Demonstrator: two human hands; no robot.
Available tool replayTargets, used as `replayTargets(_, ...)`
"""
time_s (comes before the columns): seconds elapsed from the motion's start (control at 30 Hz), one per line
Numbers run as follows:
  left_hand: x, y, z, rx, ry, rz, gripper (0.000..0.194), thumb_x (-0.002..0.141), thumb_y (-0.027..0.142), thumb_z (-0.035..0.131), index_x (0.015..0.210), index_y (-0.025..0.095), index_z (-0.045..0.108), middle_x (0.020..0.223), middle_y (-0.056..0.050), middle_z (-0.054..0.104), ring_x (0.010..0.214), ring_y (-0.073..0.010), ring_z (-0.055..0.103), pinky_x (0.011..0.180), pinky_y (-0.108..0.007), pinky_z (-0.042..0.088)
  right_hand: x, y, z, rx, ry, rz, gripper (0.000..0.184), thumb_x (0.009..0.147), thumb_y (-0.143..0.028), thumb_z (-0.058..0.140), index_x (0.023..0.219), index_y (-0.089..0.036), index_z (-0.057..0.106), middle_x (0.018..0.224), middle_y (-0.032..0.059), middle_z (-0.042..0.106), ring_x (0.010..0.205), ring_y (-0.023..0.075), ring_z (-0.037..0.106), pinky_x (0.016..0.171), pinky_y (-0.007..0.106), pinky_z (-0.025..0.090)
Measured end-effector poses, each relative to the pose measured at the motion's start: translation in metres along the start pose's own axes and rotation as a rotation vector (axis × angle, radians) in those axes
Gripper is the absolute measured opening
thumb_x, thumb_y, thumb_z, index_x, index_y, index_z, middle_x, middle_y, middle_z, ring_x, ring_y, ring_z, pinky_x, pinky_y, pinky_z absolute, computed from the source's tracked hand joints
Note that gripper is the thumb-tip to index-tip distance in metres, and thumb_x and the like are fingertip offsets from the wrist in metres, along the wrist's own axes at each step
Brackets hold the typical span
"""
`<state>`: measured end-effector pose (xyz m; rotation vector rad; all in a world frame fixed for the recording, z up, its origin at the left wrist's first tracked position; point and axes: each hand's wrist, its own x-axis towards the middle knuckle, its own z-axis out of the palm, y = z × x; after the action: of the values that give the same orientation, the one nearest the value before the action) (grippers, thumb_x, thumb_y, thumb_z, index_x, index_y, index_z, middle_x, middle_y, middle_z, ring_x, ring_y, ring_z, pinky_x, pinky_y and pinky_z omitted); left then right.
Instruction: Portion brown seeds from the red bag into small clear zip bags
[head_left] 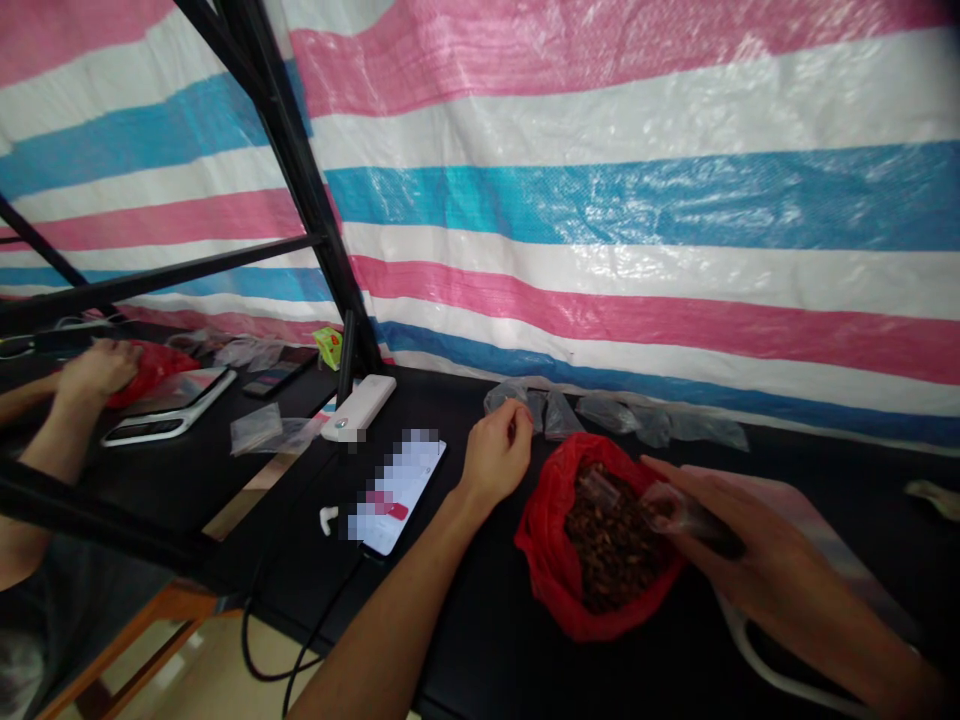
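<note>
A red plastic bag [551,560] stands with its mouth wide, showing small brown dried pieces [611,555] inside. A clear plastic piece [600,488] lies on top of them. At the bag's right rim, my right hand [750,550] is closed around what looks like a small clear plastic bag [671,508], whose end hangs over the contents. My left hand [496,455] has its fingers curled together beside several small clear plastic bags [562,415] in a row along the back. Whether its fingertips pinch one of them cannot be made out.
A white-rimmed scale [757,655] is partly under my right hand. A lit phone [405,500], an earbud [328,520] and a white power bank [360,408] lie left. Beyond the black frame [300,180], a co-worker's hand [101,370] touches another red bag [161,370] by a scale [172,408].
</note>
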<state>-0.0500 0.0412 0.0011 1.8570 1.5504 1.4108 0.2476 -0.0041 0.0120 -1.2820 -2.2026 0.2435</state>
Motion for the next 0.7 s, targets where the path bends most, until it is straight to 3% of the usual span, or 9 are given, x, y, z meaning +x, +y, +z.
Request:
replayTargets(0.07,0.0,0.0,0.0,-0.002,-0.003,0.003,0.027,0.103,0.027,0.042,0.085,0.022,0.061,0.074,0.002,0.063,0.062,-0.0122,0.056,0.061,-0.023,0.036,-0.001,0.006,-0.012,0.097,-0.006,0.057,0.052,0.093,-0.046,0.065,0.142,-0.03,0.061,0.12,0.0075,0.079,0.102,0.0284,0.077,0.091,0.04,0.064)
replayTargets(0.17,0.0,-0.001,-0.001,-0.005,0.0,-0.006,0.027,0.103,0.028,0.042,0.084,0.022,0.06,0.073,0.002,0.063,0.063,-0.0125,0.056,0.061,-0.023,0.036,-0.007,0.031,-0.029,0.02,0.009,0.13,0.051,0.092,-0.049,0.062,0.141,-0.033,0.061,0.128,0.0076,0.076,0.109,0.0308,0.075,0.094,0.044,0.063)
replayTargets(0.27,0.001,-0.002,-0.001,-0.001,0.007,-0.017,0.028,0.103,0.029,0.042,0.083,0.022,0.06,0.073,0.002,0.062,0.064,-0.0129,0.057,0.062,-0.023,0.036,-0.018,0.061,-0.036,-0.113,-0.048,0.036,0.065,0.084,-0.043,0.066,0.148,-0.037,0.054,0.142,0.0072,0.068,0.127,0.036,0.066,0.108,0.057,0.053)
replayTargets(0.37,0.0,-0.002,0.0,0.002,-0.007,-0.031,0.029,0.103,0.03,0.042,0.084,0.022,0.061,0.073,0.001,0.062,0.064,-0.013,0.057,0.062,-0.023,0.036,-0.026,0.076,-0.041,-0.209,-0.046,0.005,0.077,0.082,-0.034,0.061,0.157,-0.04,0.041,0.154,0.0075,0.057,0.136,0.0385,0.057,0.11,0.06,0.049)
replayTargets(0.53,0.0,-0.002,0.0,0.003,-0.025,-0.035,0.029,0.104,0.031,0.042,0.084,0.021,0.061,0.072,0.001,0.062,0.061,-0.0124,0.055,0.06,-0.023,0.035,-0.02,0.069,-0.064,-0.186,0.043,0.025,0.074,0.089,-0.03,0.053,0.16,-0.04,0.033,0.159,0.0073,0.051,0.143,0.039,0.05,0.116,0.06,0.041)
replayTargets(0.7,-0.001,-0.003,0.001,-0.001,-0.035,-0.032,0.03,0.104,0.031,0.042,0.084,0.021,0.061,0.073,0.002,0.062,0.062,-0.0121,0.056,0.061,-0.023,0.036,-0.013,0.058,-0.077,-0.167,0.25,0.106,0.073,0.087,-0.025,0.051,0.158,-0.032,0.035,0.144,0.0123,0.061,0.139,0.0417,0.052,0.117,0.061,0.035)
